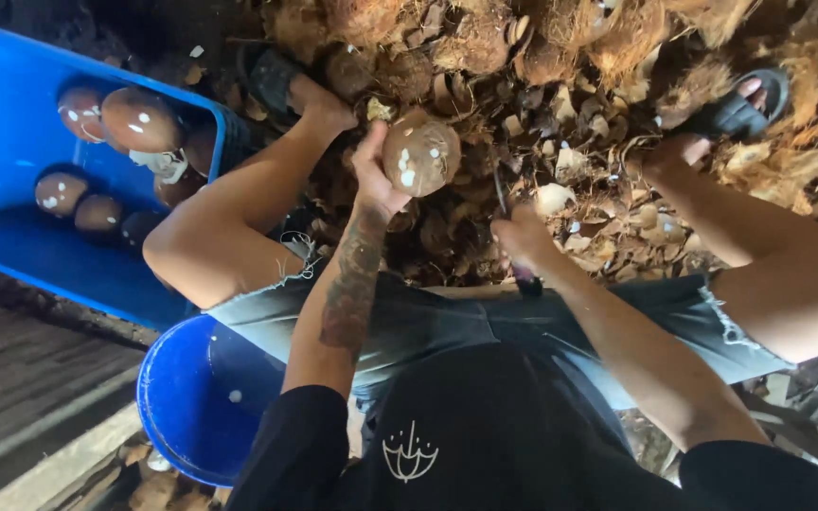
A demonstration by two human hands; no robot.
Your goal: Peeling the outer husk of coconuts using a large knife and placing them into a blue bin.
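My left hand [376, 180] holds a brown peeled coconut [420, 156] with white nicks, lifted above the heap of husk. My right hand [523, 238] grips a knife [504, 203] by its dark handle, the blade pointing up toward the coconut but apart from it. Both forearms reach out between my bent knees. The knife's blade is thin and partly lost against the dark husk.
A big blue tub [11, 142] at the left holds several peeled coconuts [139, 118]. A round blue bucket [191, 397] sits by my left thigh. Husk and shell pieces [560, 123] cover the ground ahead; my sandalled feet [740, 109] rest on them.
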